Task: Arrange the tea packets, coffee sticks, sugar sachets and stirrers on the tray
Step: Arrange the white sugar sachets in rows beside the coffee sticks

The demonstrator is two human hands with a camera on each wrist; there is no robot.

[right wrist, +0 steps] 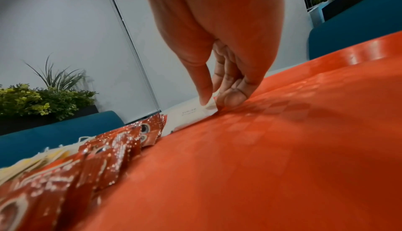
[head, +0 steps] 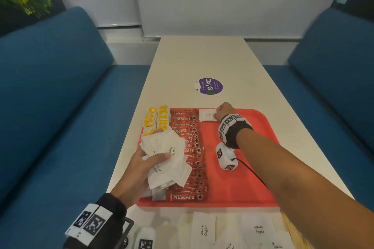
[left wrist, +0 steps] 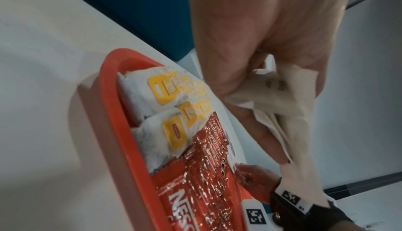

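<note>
A red tray (head: 249,186) lies on the white table. Yellow-labelled tea packets (head: 155,120) fill its far left corner and a column of red Nescafe coffee sticks (head: 188,155) runs beside them. My left hand (head: 141,166) grips a bunch of white sugar sachets (head: 168,157) above the tray's left side; the same bunch (left wrist: 280,97) shows in the left wrist view. My right hand (head: 221,112) pinches the right edge of a single white sugar sachet (head: 207,115) lying flat at the tray's far edge, next to the top coffee stick. In the right wrist view the right hand's fingertips (right wrist: 228,99) press that sachet (right wrist: 191,114).
More white sugar sachets (head: 232,230) lie on the table in front of the tray's near edge. A purple round sticker (head: 209,86) sits on the table beyond the tray. Blue benches (head: 50,107) flank the table. The tray's right half (right wrist: 282,148) is bare.
</note>
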